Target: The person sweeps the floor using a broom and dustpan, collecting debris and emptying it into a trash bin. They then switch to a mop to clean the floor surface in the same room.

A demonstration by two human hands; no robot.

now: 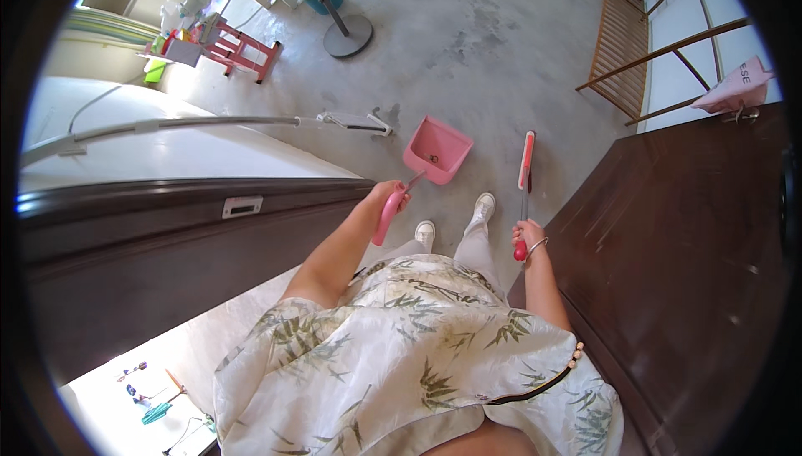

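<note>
Left hand: the left hand (393, 195) is curled in a firm grip, its fingers wrapped around the upper part of the dustpan's pink handle, whose lower end sticks out below the fist.
Dustpan: the pink dustpan (443, 145) is over the grey floor (535, 63), ahead of the feet and a little to the left of the brush.
Dustpan axis: its handle and grey shaft slant from the fist away from the body and rightward, with the pan at the far end.
Pan contents: a small dark clump (433, 159) sits inside, near the shaft end.
Right hand: the right hand (526, 236) is closed around the handle of the brush, a red knob-like end showing below the fingers; a bracelet (536, 248) circles the wrist.
Brush: the long, narrow brush (526, 159) has a red head with a pale edge, apart from the dustpan, to its right.
Brush axis: shaft and head run almost straight away from the body, head foremost; whether it touches the floor is hard to judge from above.
Shoes: two white shoes (485, 205) stand between the tools, nearer the body.
Door: a dark brown door (668, 247) rises just beside the right arm.
</note>
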